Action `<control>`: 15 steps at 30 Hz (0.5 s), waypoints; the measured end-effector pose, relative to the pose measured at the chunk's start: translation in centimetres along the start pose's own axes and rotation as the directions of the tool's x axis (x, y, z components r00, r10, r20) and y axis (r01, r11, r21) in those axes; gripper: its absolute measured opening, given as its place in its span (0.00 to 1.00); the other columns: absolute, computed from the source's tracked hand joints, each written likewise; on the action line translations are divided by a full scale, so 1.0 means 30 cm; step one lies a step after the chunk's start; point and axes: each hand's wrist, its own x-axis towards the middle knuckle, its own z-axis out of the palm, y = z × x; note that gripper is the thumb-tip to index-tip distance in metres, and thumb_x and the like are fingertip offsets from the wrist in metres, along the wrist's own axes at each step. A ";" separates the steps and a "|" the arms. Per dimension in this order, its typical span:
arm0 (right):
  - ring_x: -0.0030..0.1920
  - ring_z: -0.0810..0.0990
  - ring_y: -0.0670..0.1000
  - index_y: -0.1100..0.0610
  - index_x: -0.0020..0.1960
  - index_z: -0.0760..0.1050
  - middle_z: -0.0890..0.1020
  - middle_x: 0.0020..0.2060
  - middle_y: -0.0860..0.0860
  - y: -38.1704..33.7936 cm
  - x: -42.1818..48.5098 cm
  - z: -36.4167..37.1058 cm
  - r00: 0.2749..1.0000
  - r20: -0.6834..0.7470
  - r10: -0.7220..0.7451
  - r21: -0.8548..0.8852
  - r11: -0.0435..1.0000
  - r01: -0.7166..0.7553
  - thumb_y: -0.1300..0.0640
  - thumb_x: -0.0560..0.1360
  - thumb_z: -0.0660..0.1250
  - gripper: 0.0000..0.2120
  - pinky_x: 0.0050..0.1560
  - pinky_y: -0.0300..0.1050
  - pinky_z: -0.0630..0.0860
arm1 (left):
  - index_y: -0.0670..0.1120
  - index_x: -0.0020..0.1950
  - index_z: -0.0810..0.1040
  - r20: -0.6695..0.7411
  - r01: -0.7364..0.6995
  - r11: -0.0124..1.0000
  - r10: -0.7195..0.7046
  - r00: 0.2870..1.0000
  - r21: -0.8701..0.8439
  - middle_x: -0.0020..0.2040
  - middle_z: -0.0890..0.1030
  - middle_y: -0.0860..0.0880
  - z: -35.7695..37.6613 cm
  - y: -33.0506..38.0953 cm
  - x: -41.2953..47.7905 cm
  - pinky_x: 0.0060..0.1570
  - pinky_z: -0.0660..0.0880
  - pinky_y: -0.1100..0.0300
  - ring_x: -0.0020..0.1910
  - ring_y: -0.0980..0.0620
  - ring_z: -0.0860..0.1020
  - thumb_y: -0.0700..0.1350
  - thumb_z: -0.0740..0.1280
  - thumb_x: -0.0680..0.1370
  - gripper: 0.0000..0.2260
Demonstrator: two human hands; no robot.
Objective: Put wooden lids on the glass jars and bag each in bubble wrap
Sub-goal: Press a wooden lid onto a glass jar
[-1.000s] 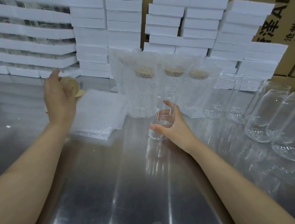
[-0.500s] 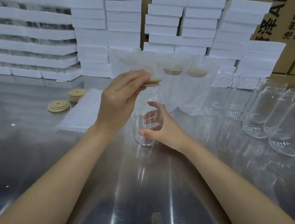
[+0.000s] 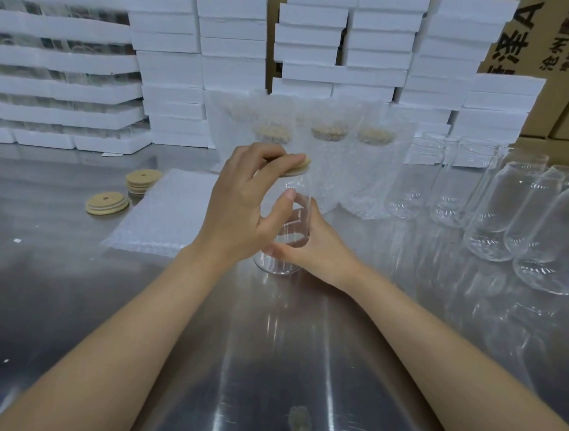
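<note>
Three lidded jars [image 3: 329, 157] already stand bagged behind the glass jar [image 3: 287, 229] at the bench [image 3: 263, 368] centre. Left hand [image 3: 242, 208] fingers pinch a wooden lid [image 3: 296, 168] onto it; right hand [image 3: 318, 249] fingers wrap its side. Several bare jars [image 3: 504, 207] wait to its right.

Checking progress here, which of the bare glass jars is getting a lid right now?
The upright jar at centre, steadied by the right hand, with the left hand pressing a wooden lid on; others stand lidless.

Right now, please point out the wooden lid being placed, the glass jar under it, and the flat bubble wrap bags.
wooden lid [image 3: 300, 171]: head view, right edge.
glass jar [image 3: 299, 216]: head view, upper wall.
bubble wrap bags [image 3: 166, 215]: head view, top bag's middle.
</note>
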 end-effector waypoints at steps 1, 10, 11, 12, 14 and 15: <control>0.60 0.77 0.40 0.42 0.71 0.57 0.75 0.58 0.44 0.001 0.000 0.001 1.000 0.000 0.000 0.005 1.000 0.000 0.40 0.62 0.76 0.44 0.57 0.43 0.79 | 0.43 0.61 0.78 -0.009 0.014 1.000 -0.014 1.000 0.006 0.55 0.76 0.45 0.014 0.008 0.002 0.56 0.70 0.57 0.56 0.48 0.72 0.47 0.61 0.77 0.16; 0.62 0.74 0.37 0.42 0.68 0.57 0.71 0.58 0.38 0.009 0.004 -0.001 0.999 -0.023 0.029 0.022 0.999 -0.029 0.44 0.62 0.74 0.41 0.58 0.43 0.79 | 0.41 0.53 0.82 -0.148 0.034 0.999 -0.029 0.989 0.032 0.51 0.79 0.45 0.109 0.003 -0.004 0.51 0.72 0.52 0.53 0.46 0.74 0.47 0.60 0.76 0.15; 0.62 0.74 0.39 0.44 0.69 0.58 0.73 0.58 0.41 0.012 0.006 -0.001 0.999 -0.029 0.033 0.022 0.999 -0.033 0.43 0.61 0.74 0.41 0.59 0.46 0.79 | 0.41 0.54 0.81 -0.151 0.034 0.999 -0.033 0.988 0.005 0.52 0.79 0.45 0.112 0.001 -0.003 0.52 0.72 0.52 0.53 0.47 0.74 0.47 0.59 0.77 0.15; 0.62 0.75 0.41 0.46 0.70 0.59 0.74 0.59 0.44 0.014 0.009 -0.002 0.999 -0.037 0.036 0.017 0.999 -0.036 0.43 0.61 0.75 0.42 0.59 0.48 0.79 | 0.41 0.55 0.81 -0.143 0.029 0.999 -0.034 0.989 -0.033 0.53 0.78 0.45 0.112 -0.003 -0.003 0.53 0.72 0.54 0.54 0.48 0.74 0.46 0.58 0.78 0.15; 0.62 0.76 0.44 0.48 0.73 0.58 0.75 0.59 0.48 0.018 0.018 -0.012 0.998 -0.047 0.043 -0.012 0.999 -0.044 0.42 0.62 0.77 0.46 0.61 0.50 0.78 | 0.42 0.60 0.78 -0.100 0.018 0.995 -0.028 0.995 -0.099 0.57 0.77 0.46 0.103 -0.015 -0.012 0.58 0.70 0.60 0.58 0.51 0.73 0.45 0.56 0.80 0.16; 0.62 0.76 0.44 0.47 0.73 0.58 0.76 0.58 0.48 0.021 0.022 -0.020 0.997 -0.050 0.051 -0.025 0.998 -0.052 0.43 0.63 0.78 0.46 0.61 0.49 0.77 | 0.42 0.64 0.76 -0.065 0.030 0.994 -0.037 0.997 -0.110 0.61 0.76 0.46 0.096 -0.025 -0.022 0.61 0.68 0.62 0.61 0.53 0.72 0.45 0.55 0.81 0.16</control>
